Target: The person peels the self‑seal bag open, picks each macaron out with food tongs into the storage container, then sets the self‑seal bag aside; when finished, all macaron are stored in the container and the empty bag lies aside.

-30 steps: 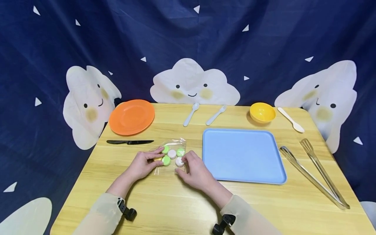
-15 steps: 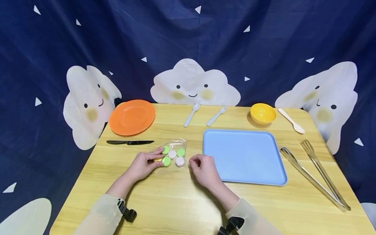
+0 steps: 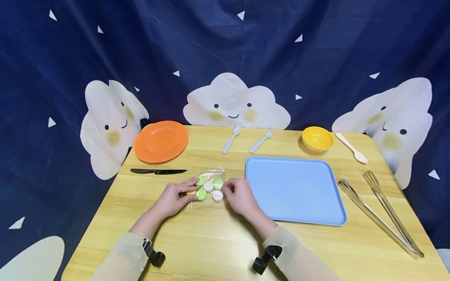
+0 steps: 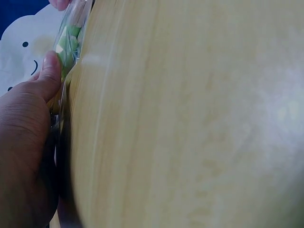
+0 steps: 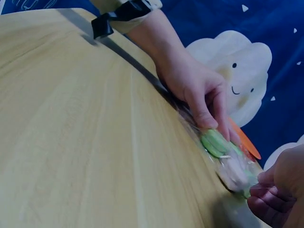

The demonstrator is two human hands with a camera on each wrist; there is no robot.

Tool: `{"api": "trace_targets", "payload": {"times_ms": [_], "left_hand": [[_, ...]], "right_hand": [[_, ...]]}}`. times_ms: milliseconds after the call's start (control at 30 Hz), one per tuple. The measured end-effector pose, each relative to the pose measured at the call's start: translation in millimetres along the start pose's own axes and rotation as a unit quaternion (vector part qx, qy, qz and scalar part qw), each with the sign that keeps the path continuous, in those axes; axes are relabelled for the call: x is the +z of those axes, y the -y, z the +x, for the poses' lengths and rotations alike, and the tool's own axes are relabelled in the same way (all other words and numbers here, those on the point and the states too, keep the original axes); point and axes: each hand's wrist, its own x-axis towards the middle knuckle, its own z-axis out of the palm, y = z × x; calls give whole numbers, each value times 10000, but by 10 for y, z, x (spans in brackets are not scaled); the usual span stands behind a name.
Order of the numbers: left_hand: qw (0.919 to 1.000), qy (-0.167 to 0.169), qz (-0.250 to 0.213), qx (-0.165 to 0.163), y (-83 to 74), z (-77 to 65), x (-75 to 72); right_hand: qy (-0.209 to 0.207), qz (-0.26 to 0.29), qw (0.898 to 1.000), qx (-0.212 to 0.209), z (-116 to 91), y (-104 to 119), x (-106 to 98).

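A clear plastic bag (image 3: 214,174) of round macaron-like pieces lies left of the table's centre. Green, whitish and yellow pieces show through the film. My left hand (image 3: 172,198) grips the bag's left end, thumb in front and fingers behind, partly covering the yellow piece. At the opposite side, my right hand (image 3: 242,197) pinches the bag's right edge between thumb and curled fingers. In the right wrist view, the film stretches between the right fingers (image 5: 266,192) and a green piece (image 5: 214,142) under the left thumb.
Right of the bag is a blue tray (image 3: 295,191). A black knife (image 3: 158,171) and orange plate (image 3: 161,141) lie left. Behind are a grey spoon (image 3: 232,139), fork (image 3: 261,141), yellow bowl (image 3: 318,139) and white spoon (image 3: 351,147); metal tongs (image 3: 383,218) lie right.
My right hand came off the bag's lower right corner, drew slightly right with curled fingers, then returned to pinch the right edge higher up. My left hand has kept its grip.
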Motion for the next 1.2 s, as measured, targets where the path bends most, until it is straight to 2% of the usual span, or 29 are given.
{"api": "trace_targets", "payload": {"times_ms": [167, 367, 567, 700, 833, 1067, 1200], "left_hand": [[9999, -64, 59, 70, 17, -14, 3], [9999, -73, 61, 93, 36, -31, 18], [9999, -44, 47, 104, 64, -27, 52], [9999, -44, 29, 149, 67, -16, 60], [9999, -56, 14, 140, 58, -7, 50], [9999, -116, 44, 87, 27, -17, 24], [9998, -111, 79, 130, 20, -13, 28]], "right_hand": [[-173, -265, 9993, 205, -25, -20, -89], [-313, -397, 9978, 438, -28, -34, -90], [-72, -261, 9993, 260, 119, -3, -18], [140, -671, 9974, 240, 224, -10, 22], [253, -794, 9957, 392, 269, -12, -12], [48, -659, 9952, 719, 244, -50, -111], [-36, -672, 9952, 706, 215, -75, -142]]}}
